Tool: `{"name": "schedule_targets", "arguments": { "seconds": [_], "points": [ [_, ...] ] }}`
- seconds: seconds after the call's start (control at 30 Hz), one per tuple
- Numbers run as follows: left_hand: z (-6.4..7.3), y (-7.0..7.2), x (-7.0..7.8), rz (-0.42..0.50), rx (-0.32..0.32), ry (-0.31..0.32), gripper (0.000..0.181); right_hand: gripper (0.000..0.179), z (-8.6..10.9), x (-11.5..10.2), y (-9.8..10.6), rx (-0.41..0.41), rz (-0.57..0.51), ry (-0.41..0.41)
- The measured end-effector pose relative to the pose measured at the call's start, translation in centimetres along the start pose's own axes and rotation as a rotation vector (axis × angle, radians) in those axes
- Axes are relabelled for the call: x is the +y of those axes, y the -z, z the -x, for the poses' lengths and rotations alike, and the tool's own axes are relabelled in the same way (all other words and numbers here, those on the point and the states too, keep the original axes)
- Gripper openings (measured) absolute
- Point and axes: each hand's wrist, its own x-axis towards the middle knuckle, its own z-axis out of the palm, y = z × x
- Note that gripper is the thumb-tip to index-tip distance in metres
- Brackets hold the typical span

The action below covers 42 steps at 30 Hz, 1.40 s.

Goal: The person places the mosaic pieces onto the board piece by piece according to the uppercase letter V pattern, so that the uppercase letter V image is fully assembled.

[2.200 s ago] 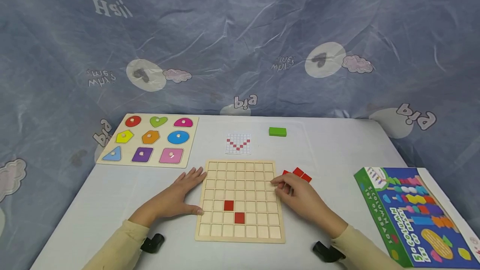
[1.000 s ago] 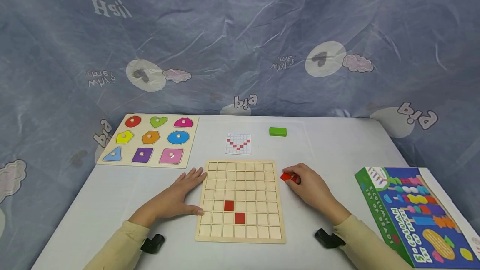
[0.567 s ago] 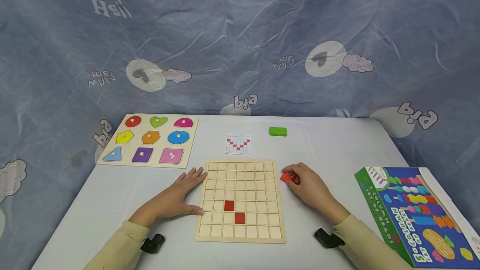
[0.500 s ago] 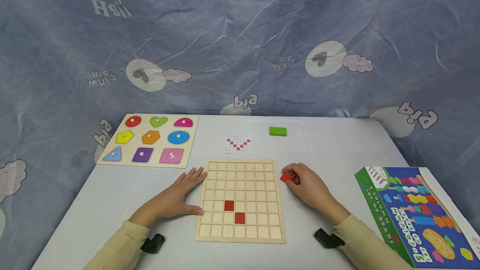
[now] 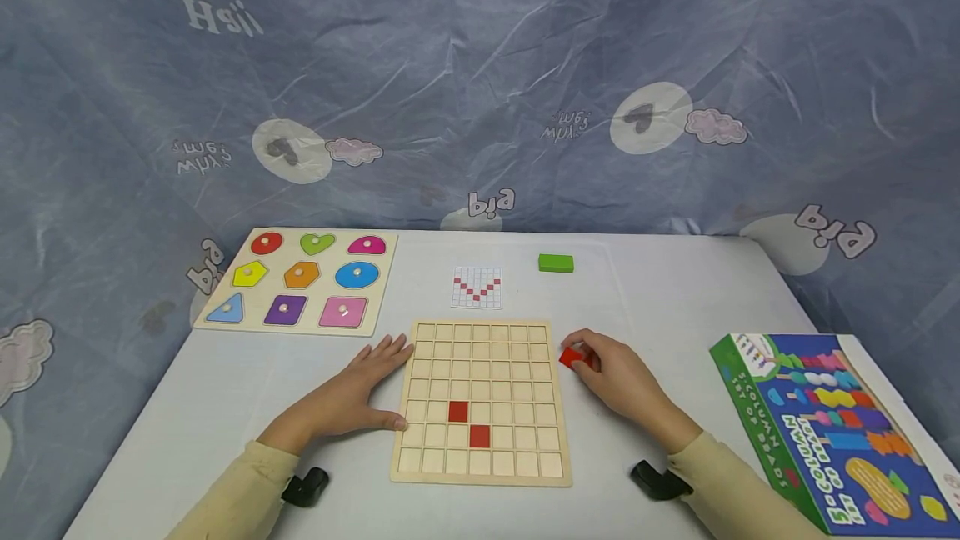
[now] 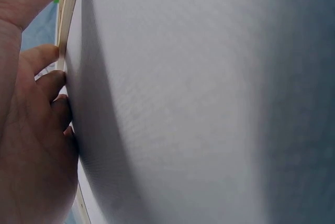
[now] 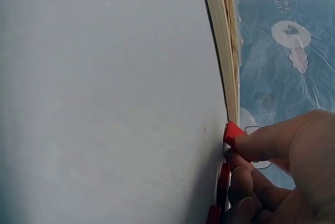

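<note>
A wooden grid board (image 5: 440,369) lies in the middle of the table, with two red square tiles in its cells, a left tile (image 5: 457,412) and a right tile (image 5: 480,437). My left hand (image 5: 341,398) rests along the board's left edge, fingers stretched out and thumb spread. Just off the right edge, my right hand (image 5: 618,373) pinches a red square tile (image 5: 569,357) between thumb and finger. The right wrist view shows this tile tilted under the thumb, and more red tiles (image 7: 224,182) lie below the curled fingers, partly hidden.
A small card (image 5: 477,288) with a red V pattern lies behind the board, and a green block (image 5: 556,263) to its right. A shape puzzle (image 5: 322,302) is at back left. A bead-set box (image 5: 832,440) occupies the right side.
My right hand has moved from the board's right edge to the red tiles beside it and pinches one, which has shifted slightly. My left hand and the two tiles in the board stay put.
</note>
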Motion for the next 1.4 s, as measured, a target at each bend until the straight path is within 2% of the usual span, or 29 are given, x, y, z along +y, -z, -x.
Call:
{"name": "schedule_targets", "arguments": {
  "seconds": [0.53,0.7,0.87,1.2,1.4],
  "points": [
    [0.0,0.0,0.1,-0.002,-0.009,0.013,0.112,0.031,0.4,-0.3,0.2,0.057,-0.034,0.051],
    [0.0,0.0,0.1,-0.004,-0.004,0.012,0.112,0.029,0.4,-0.3,0.3,0.06,-0.067,0.05],
    [0.0,0.0,0.1,-0.002,-0.003,0.011,0.112,0.028,0.5,-0.5,0.3,0.066,-0.102,0.083],
    [0.0,0.0,0.0,-0.014,0.0,0.008,0.112,0.018,0.5,-1.9,0.3,0.012,-0.224,0.112],
    [0.0,0.0,0.0,-0.01,-0.001,0.005,0.112,0.016,0.4,-2.8,0.1,-0.014,-0.237,0.102]
  ]
}}
